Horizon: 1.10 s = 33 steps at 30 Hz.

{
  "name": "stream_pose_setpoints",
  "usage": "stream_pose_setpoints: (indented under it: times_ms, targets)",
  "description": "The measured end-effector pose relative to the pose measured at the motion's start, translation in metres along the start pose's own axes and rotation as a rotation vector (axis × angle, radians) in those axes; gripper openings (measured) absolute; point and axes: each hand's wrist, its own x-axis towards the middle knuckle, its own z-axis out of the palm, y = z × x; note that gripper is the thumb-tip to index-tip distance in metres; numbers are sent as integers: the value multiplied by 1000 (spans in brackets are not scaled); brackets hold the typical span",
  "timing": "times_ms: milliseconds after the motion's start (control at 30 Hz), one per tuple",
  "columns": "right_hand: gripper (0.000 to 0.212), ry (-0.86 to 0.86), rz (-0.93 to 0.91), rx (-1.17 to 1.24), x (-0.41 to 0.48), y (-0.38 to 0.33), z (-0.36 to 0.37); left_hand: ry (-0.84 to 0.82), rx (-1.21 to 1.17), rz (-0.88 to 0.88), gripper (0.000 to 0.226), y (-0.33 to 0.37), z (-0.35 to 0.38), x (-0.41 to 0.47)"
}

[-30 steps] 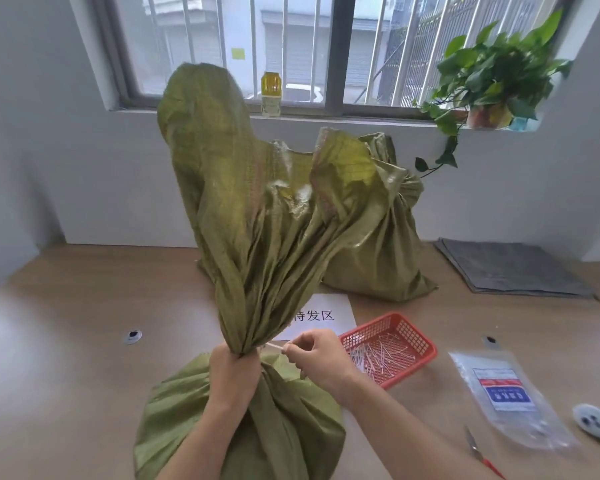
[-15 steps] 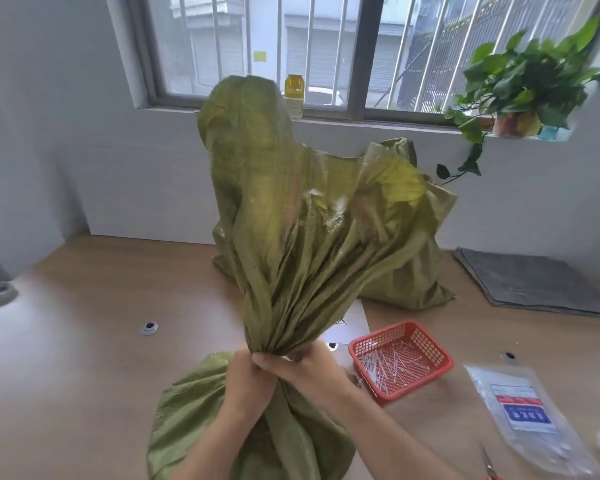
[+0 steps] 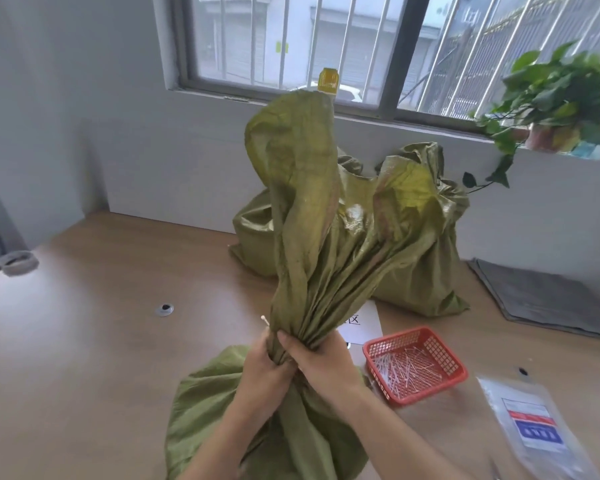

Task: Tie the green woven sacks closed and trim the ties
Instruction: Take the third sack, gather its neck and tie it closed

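Note:
A green woven sack [image 3: 312,244] stands on the wooden table in front of me, its loose top bunched into a narrow neck. My left hand [image 3: 262,370] and my right hand [image 3: 321,358] both squeeze that neck, side by side. A thin white tie [image 3: 264,321] pokes up just left of the neck, above my left hand. A second green sack [image 3: 426,271] sits behind, against the wall. A red mesh basket [image 3: 416,365] with several white ties lies to the right of my hands.
A clear plastic packet [image 3: 530,427] with a red and blue label lies at the right front. A grey folded cloth [image 3: 548,299] sits at the far right. A white paper sheet [image 3: 361,323] lies between the sacks. A potted plant [image 3: 561,109] and a bottle [image 3: 328,81] stand on the windowsill.
My right hand moved from holding the tie end at the right of the neck to gripping the neck beside my left hand. The tie end now shows at the left. The view shifted left.

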Motion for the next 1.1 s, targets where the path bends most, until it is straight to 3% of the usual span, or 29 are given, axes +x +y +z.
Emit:
stream_pose_setpoints:
  times_ms: [100,167,300,433,767,933,1100]
  targets:
    - [40,14,108,56,6,4,-3,-111,-32,-19,42,-8,-10,-5]
    - [50,-22,141,77,7,4,-2,-79,-4,-4,39,-14,-13,-6]
    - [44,-19,150,137,4,0,2,2,-21,-20,30,-17,-14,-11]
    - [53,-92,165,228,3,0,-1,61,-43,2,23,-15,-14,-12]
    - [12,-326,143,-3,-3,-2,-33,166,-114,-47,23,-10,-14,-11]
    - [12,-86,-47,-128,-10,5,-26,225,-184,-87,24,-4,-13,-10]
    - [16,41,-570,-412,-18,5,-13,208,-163,-133,16,-2,-12,-8]
